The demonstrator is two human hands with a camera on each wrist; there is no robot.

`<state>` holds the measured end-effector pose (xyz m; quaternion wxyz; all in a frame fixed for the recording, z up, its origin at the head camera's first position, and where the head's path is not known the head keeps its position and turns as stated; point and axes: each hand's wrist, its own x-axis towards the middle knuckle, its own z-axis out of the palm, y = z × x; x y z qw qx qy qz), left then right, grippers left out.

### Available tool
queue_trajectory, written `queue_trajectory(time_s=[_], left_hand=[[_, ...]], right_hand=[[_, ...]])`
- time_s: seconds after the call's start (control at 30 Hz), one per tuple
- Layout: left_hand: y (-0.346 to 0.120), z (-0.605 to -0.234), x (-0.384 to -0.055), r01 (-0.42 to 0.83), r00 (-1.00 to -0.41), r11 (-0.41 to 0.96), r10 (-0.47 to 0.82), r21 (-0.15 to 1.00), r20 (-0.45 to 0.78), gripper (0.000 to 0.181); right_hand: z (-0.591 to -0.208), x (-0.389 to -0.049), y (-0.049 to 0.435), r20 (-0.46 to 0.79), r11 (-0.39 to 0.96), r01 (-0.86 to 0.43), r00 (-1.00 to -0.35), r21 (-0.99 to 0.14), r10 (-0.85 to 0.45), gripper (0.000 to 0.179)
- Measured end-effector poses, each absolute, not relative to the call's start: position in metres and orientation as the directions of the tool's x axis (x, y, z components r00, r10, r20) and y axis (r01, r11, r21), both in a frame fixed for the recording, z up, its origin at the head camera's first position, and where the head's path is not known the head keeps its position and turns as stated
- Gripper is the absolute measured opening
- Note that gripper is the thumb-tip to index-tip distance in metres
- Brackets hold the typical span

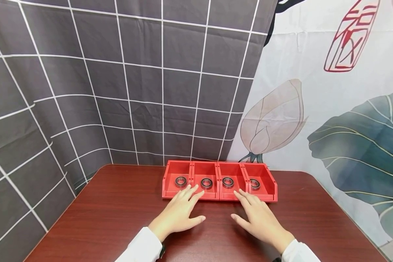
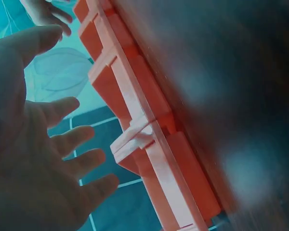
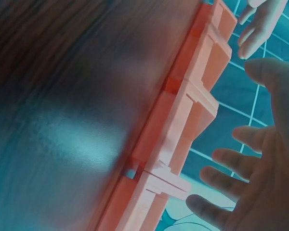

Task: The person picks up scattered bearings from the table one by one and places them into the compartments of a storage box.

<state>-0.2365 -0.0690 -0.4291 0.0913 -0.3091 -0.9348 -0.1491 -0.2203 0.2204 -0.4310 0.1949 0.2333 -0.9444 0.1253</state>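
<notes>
A row of red open-front bins (image 1: 219, 196) stands near the table's far edge, with one ball bearing in each compartment. From left to right they are a bearing (image 1: 181, 177), a second bearing (image 1: 206, 179), a third bearing (image 1: 227, 178) and a last bearing (image 1: 254, 179). My left hand (image 1: 180, 214) hovers before the left bins, fingers spread and holding nothing. My right hand (image 1: 257, 216) is likewise spread before the right bins, fingertips overlapping their front edge in the head view. Both wrist views show the bins' front wall (image 2: 135, 110) beyond empty palms.
The dark red wooden table (image 1: 111, 211) lies under everything. Behind it hang a grey cloth with white grid lines (image 1: 144, 87) and a white cloth with a painted lotus bud (image 1: 272, 116) and leaf.
</notes>
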Motion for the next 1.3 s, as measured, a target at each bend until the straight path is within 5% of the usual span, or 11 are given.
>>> queue_trajectory(time_s=[1.3], left_hand=[[-0.069,-0.442,-0.215,0.607,-0.791,0.772,0.567,0.188,0.230,0.078]], right_hand=[[-0.443,-0.204,0.213,0.400,0.865,-0.499,-0.804,-0.048,-0.441,0.083]])
